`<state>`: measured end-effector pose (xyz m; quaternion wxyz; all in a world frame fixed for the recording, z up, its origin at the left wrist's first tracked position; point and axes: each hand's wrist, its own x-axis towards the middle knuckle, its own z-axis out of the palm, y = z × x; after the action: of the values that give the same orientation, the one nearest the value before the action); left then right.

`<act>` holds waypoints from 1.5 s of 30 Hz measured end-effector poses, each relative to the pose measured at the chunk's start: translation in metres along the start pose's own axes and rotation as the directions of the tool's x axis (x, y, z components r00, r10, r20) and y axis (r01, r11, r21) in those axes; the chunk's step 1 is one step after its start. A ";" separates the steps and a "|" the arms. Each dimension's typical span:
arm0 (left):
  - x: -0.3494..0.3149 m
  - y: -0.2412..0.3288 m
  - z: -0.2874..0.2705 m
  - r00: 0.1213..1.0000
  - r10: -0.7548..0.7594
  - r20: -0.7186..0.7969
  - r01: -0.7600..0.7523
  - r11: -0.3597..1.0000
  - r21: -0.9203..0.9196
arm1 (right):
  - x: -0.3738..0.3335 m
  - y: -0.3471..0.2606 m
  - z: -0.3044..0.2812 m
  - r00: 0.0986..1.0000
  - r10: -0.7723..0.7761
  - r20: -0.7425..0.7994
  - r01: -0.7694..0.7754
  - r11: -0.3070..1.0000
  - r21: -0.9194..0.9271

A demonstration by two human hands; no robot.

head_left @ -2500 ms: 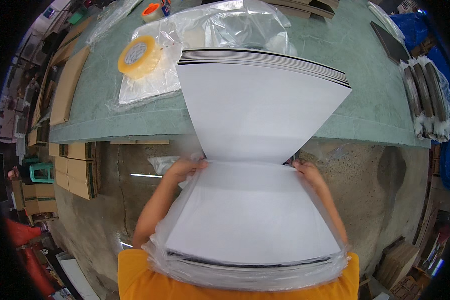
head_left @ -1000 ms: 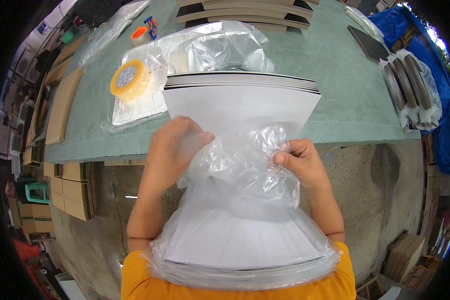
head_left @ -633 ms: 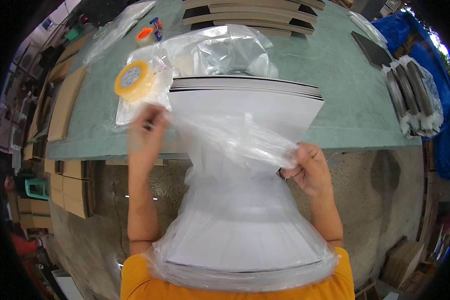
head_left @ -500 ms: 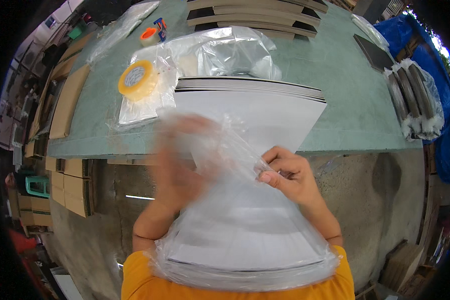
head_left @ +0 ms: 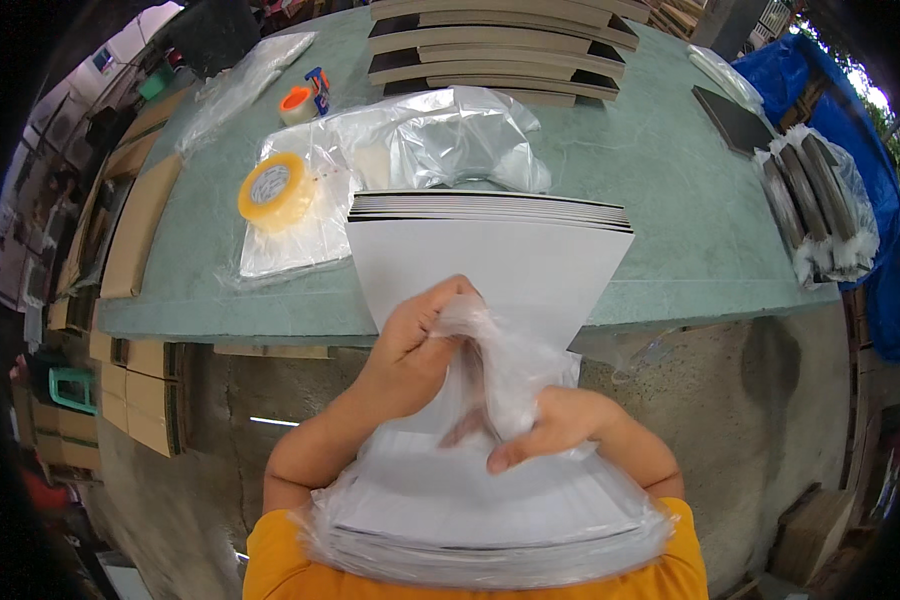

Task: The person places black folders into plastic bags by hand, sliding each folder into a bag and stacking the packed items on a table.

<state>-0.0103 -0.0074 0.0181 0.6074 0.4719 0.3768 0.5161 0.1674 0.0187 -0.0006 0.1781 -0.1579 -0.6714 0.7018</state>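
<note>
Stack (head_left: 490, 255) seen across near edge of surface (head_left: 710, 290); likely heavy, stiff, best lifted by both sides. Film (head_left: 520, 375) around it, seemingly light, slippery, best bunched: gripped in closed left hand (head_left: 415, 345), touched by right hand (head_left: 568, 420), grip unclear.

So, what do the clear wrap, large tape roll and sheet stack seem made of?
Clear wrap: likely thin plastic film, glossy, since it creases and shows white beneath.
Large tape roll: apparently plastic film, shiny, its amber side translucent.
Sheet stack: perhaps card or board; smooth matte white face, thin flat edges.
</note>
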 end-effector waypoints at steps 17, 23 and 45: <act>-0.037 -0.034 -0.043 0.665 -0.713 0.221 -0.471 -0.171 0.866 | -0.020 -0.009 -0.037 0.904 0.427 0.033 -0.030 0.140 -0.990; -0.046 -0.017 -0.045 0.851 -0.351 0.391 -0.493 -0.276 0.825 | -0.021 -0.022 -0.042 0.963 0.140 0.230 0.131 0.504 -0.854; -0.061 0.054 -0.051 0.992 -0.075 0.101 -0.029 0.644 0.765 | -0.025 -0.062 -0.084 0.627 -0.618 -0.474 -0.293 0.377 -0.879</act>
<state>-0.0846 -0.0570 0.0539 0.3800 0.7100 0.5271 0.2713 0.2307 0.0834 0.0564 0.4008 -0.4272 -0.8089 0.0505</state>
